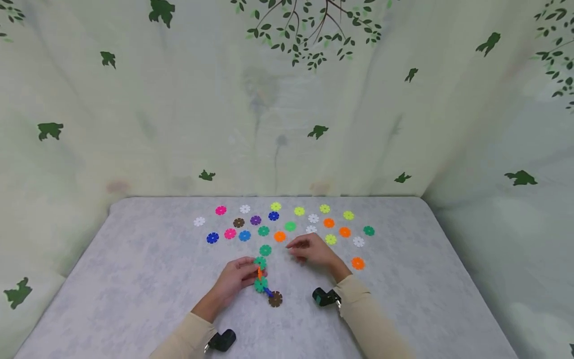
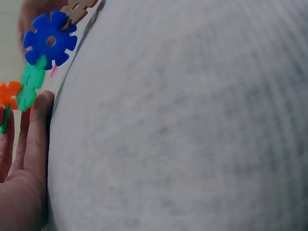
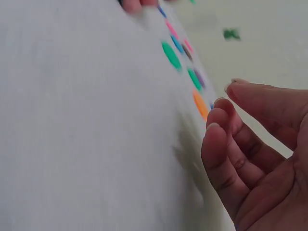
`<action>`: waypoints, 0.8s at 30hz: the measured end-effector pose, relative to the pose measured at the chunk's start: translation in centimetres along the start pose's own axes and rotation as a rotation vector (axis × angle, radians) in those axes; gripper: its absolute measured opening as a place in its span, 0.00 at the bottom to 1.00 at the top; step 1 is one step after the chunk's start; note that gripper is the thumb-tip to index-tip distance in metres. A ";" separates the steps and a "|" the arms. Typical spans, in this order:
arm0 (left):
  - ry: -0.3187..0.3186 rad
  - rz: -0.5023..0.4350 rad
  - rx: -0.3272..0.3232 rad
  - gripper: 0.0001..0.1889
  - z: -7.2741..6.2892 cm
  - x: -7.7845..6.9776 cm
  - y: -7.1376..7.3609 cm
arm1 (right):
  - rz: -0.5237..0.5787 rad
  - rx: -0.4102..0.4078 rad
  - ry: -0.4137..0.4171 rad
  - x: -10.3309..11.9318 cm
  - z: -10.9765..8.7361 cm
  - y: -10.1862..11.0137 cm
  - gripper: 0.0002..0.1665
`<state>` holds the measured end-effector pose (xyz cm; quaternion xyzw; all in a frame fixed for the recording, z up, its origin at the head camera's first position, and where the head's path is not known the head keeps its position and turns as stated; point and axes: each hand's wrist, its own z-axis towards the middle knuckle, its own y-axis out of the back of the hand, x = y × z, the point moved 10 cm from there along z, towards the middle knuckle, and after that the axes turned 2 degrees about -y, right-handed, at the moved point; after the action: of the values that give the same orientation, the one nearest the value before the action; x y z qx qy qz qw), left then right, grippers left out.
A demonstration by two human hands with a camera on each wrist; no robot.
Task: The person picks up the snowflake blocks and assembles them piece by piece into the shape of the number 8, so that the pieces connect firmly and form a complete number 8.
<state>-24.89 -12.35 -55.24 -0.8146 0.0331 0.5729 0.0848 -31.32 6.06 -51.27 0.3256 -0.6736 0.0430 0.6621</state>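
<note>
My left hand (image 1: 233, 277) pinches a chain of interlocking flower-shaped plastic discs between thumb and fingers. From the top it runs through a green disc (image 1: 259, 262), an orange disc (image 1: 259, 273) and another green disc (image 1: 260, 285), then a blue disc (image 1: 268, 291) and a brown disc (image 1: 275, 299) at the lower end. In the left wrist view the blue disc (image 2: 38, 48) faces the camera, slotted into the green one (image 2: 30, 85). My right hand (image 1: 316, 251) hovers over the table with loosely bent fingers, holding nothing; the right wrist view shows its thumb apart from the fingertips.
Loose discs in several colours lie spread across the far half of the grey table (image 1: 148, 279). A green disc (image 1: 265, 250) lies just beyond the chain, an orange disc (image 1: 280, 236) near my right fingertips, and another orange disc (image 1: 358, 263) beside my right wrist.
</note>
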 end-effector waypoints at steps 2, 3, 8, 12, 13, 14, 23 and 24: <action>0.008 -0.020 0.037 0.15 0.1 0.0 -0.2 | -0.024 -0.053 -0.043 -1.3 -1.5 2.7 0.11; 0.011 -0.030 0.051 0.15 0.1 0.0 -0.3 | -0.033 -0.083 -0.064 -2.0 -2.3 4.1 0.11; 0.033 -0.033 0.039 0.14 0.4 0.3 0.1 | -0.124 -0.258 -0.182 -5.3 -6.8 10.3 0.10; 0.047 -0.034 0.008 0.14 0.2 0.7 0.5 | -0.213 -0.331 -0.269 -7.5 -9.7 12.8 0.10; 0.049 -0.039 0.016 0.14 0.1 0.9 0.4 | -0.238 -0.341 -0.297 -8.0 -10.2 13.1 0.10; 0.054 -0.043 0.020 0.13 0.1 1.1 0.3 | -0.266 -0.340 -0.311 -8.4 -10.7 13.3 0.11; 0.033 -0.049 0.043 0.12 0.3 0.6 0.2 | -0.381 -0.344 -0.294 -8.3 -11.1 12.6 0.15; 0.029 -0.044 0.047 0.13 0.3 0.4 0.1 | -0.362 -0.357 -0.286 -8.1 -11.0 12.6 0.15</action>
<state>-25.06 -12.41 -55.77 -0.8212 0.0299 0.5579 0.1161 -28.78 24.37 -52.70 0.3214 -0.6881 -0.2414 0.6042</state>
